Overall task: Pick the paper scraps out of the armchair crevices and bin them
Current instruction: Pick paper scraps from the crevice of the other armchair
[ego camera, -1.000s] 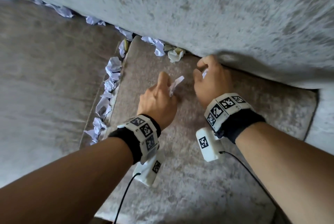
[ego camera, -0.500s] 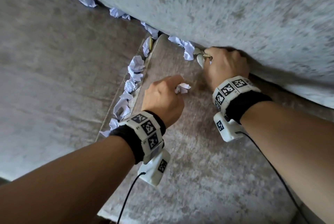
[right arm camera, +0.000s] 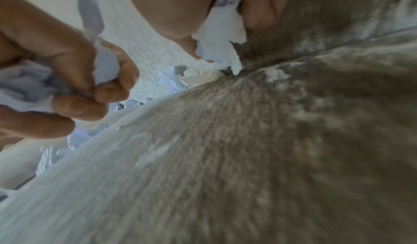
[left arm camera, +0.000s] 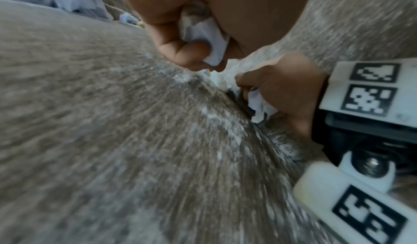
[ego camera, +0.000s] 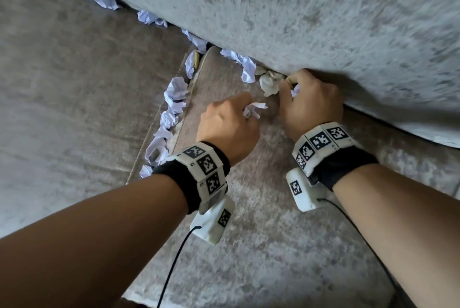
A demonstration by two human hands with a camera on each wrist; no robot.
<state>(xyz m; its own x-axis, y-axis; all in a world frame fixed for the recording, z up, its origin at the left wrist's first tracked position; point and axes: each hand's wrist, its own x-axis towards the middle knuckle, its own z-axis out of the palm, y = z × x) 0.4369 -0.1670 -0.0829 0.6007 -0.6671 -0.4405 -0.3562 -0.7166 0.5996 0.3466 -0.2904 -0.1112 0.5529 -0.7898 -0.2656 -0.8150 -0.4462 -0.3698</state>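
Right hand now sits at the far back crevice, fingers curled on a held scrap and reaching the cream wad; a second ago it hovered mid-cushion. Left hand stays fisted on scraps. More paper lines the left crevice; no bin in view.

You see two white bands printed with black square markers, each over a black cuff; beneath hangs a white camera block trailing a black cable.
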